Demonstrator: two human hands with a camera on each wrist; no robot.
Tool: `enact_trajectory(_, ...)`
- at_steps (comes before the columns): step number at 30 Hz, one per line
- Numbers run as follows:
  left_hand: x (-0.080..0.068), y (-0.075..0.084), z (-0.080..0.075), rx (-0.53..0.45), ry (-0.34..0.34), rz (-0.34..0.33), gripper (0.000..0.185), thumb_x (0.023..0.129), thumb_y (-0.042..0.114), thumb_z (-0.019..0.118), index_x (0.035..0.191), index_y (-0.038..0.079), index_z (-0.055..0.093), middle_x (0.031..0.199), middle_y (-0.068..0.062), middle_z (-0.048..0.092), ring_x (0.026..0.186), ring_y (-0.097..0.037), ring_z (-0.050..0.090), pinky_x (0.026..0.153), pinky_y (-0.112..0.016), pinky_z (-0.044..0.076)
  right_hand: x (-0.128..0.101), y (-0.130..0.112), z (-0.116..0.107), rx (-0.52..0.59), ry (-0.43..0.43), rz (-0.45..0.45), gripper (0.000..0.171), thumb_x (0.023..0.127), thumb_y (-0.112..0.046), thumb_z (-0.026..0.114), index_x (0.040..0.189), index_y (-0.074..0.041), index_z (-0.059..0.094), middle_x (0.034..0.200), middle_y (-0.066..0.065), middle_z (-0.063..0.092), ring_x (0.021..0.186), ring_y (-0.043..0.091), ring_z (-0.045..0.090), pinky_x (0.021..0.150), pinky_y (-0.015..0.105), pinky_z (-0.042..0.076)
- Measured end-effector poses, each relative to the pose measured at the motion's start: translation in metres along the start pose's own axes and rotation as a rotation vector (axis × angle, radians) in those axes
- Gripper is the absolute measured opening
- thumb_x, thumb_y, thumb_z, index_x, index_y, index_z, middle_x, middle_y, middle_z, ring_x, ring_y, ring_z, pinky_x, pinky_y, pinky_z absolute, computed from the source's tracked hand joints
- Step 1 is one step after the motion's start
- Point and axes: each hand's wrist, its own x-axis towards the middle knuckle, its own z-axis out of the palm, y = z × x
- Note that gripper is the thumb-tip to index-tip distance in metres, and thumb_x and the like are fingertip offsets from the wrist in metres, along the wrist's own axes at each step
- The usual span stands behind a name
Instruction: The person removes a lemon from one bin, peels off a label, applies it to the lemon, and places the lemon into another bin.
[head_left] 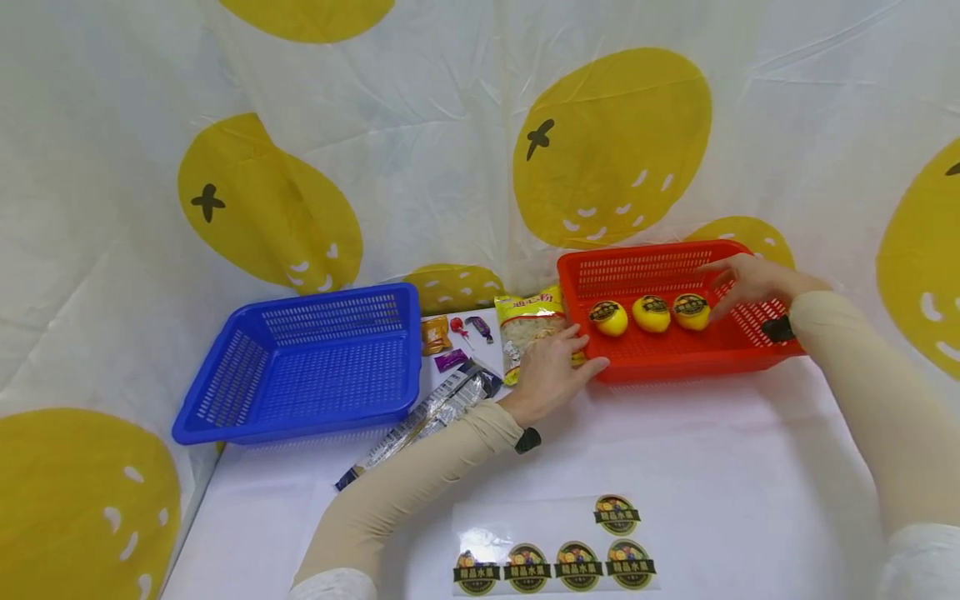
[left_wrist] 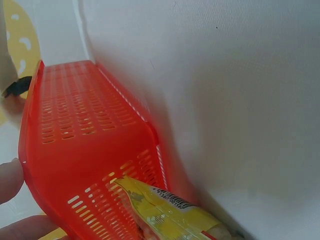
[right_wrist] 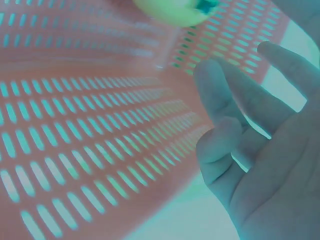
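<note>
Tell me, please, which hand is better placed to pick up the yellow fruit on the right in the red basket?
Probably the right hand: it hovers open inside the red basket beside that fruit. The left hand rests on the basket's near left corner.

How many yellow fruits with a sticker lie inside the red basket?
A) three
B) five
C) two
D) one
A: the head view shows three yellow fruits in a row inside the red basket, each with a dark round sticker on top.
</note>
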Motion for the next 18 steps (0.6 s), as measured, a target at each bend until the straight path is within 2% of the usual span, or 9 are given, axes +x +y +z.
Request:
enact_trajectory(7,0.002,-0.001,-0.001,-0.023,-0.018,-0.012,0.053,0.096,0.051,0.067,0.134,0.015,0.069,0.145,-0.002,0.064,0.132,-0.023,0.063,0.108,-0.040,0.051,-0.022,-0.025,-0.014,-0.058,0.107,-0.037,0.085,0.085,-0.032,0.084,0.150,0.004,0.042,0.137,0.037,0.058,0.125,0.056,0.052,0.098,0.071,0.044)
enact_trajectory(10,0.002,-0.003,-0.001,-0.036,-0.014,-0.014,0.053,0.096,0.050,0.067,0.133,0.014,0.070,0.144,-0.003,0.064,0.132,-0.023,0.063,0.108,-0.041,0.051,-0.034,-0.042,-0.015,-0.076,0.165,-0.075,0.080,0.087,-0.032,0.082,0.149,0.004,0.045,0.134,0.034,0.061,0.114,0.048,0.062,0.093,0.059,0.053)
enact_trajectory(13,0.003,-0.005,0.000,-0.033,-0.008,-0.013,0.051,0.096,0.050,0.067,0.133,0.014,0.070,0.143,-0.002,0.065,0.132,-0.022,0.063,0.108,-0.040,0.052,-0.048,-0.061,-0.011,-0.087,0.234,-0.114,0.074,0.087,-0.032,0.082,0.146,0.001,0.052,0.132,0.029,0.065,0.104,0.038,0.068,0.085,0.047,0.056)
enact_trajectory(16,0.002,-0.008,-0.001,-0.038,-0.006,0.002,0.049,0.097,0.047,0.066,0.134,0.015,0.069,0.144,-0.003,0.065,0.133,-0.021,0.063,0.109,-0.040,0.051,-0.061,-0.080,-0.001,-0.078,0.279,-0.138,0.070,0.088,-0.035,0.081,0.145,-0.003,0.054,0.133,0.025,0.066,0.107,0.037,0.067,0.087,0.048,0.055)
enact_trajectory(18,-0.001,-0.011,-0.004,-0.050,-0.008,0.019,0.048,0.098,0.044,0.065,0.136,0.015,0.067,0.146,-0.004,0.063,0.135,-0.022,0.060,0.111,-0.041,0.050,-0.070,-0.091,0.007,-0.069,0.293,-0.139,0.071,0.089,-0.039,0.079,0.147,-0.007,0.054,0.136,0.023,0.064,0.113,0.038,0.063,0.089,0.053,0.053)
